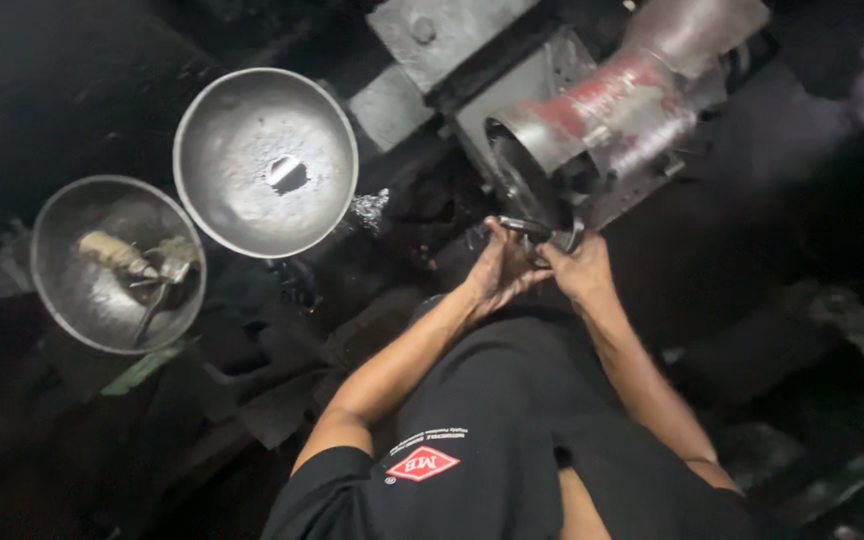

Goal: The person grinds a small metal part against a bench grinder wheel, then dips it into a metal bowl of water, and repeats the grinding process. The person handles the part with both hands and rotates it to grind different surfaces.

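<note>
We have both hands up against the machine, gripping one small metal piece [527,228] between them. The piece lies crosswise, its long axis running from our left hand [497,268] over to our right hand [577,268], so neither hand is nearer; each takes one end. Just beyond our fingertips sits the dark round opening of the grinding wheel housing [522,180], with a red and grey guard [617,105] curving over it, and the piece is right at the lower rim of that opening, touching it or nearly so; we cannot tell which in this light.

Our left hand is curled tight, thumb over the near end of the piece. Our right hand is likewise clenched on the far end, fingers folded under.

Well off to the left of our left hand sit two metal bowls: the nearer, larger bowl [265,165] holds a small dark bit, and the farther bowl [112,265] holds a few tools.
</note>
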